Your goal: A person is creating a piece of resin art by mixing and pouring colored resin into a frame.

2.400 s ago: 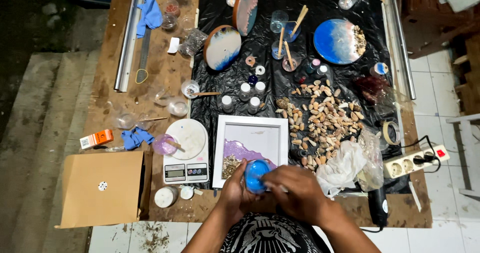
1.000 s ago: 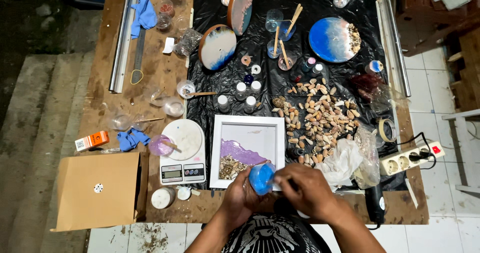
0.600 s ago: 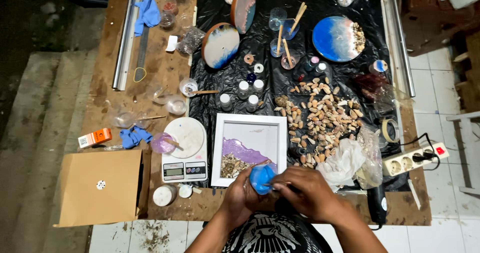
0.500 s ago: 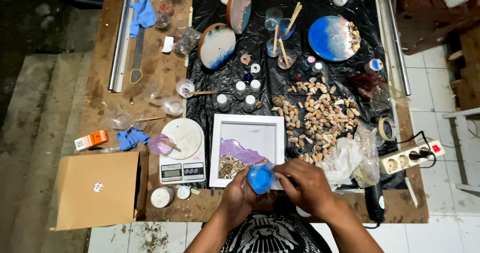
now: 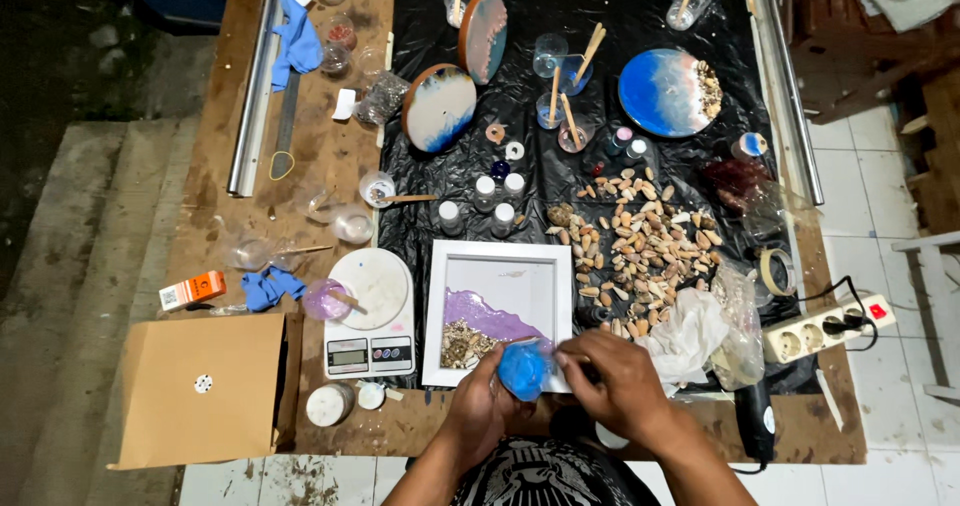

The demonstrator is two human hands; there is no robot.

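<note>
Both hands meet at the near edge of the bench (image 5: 320, 156), just in front of the person's chest, so the work stays close under the eye. The left hand (image 5: 478, 406) is closed around a small blue cup (image 5: 523, 369), cradling it from below and tilting it, while the right hand (image 5: 615, 381) has its fingertips pinched at the cup's rim; what they pinch is too small to tell. The cup hangs over the near right corner of a white frame (image 5: 497, 311), which lies flat with a purple band and a patch of small shells in its near left corner. A scale (image 5: 368, 351) with a white plate on it sits just left of the frame, within easy reach for weighing. A loose heap of shells (image 5: 645, 246) spreads over the black sheet (image 5: 560, 96) to the frame's right; the sheet covers the middle of the bench, likely to catch spills. Mixing cups with sticks (image 5: 565, 101) and round blue-and-white discs (image 5: 668, 91) stand toward the far edge, out of the way. A cardboard box (image 5: 205, 386) occupies the near left corner, a power strip (image 5: 825, 331) the right edge.
</note>
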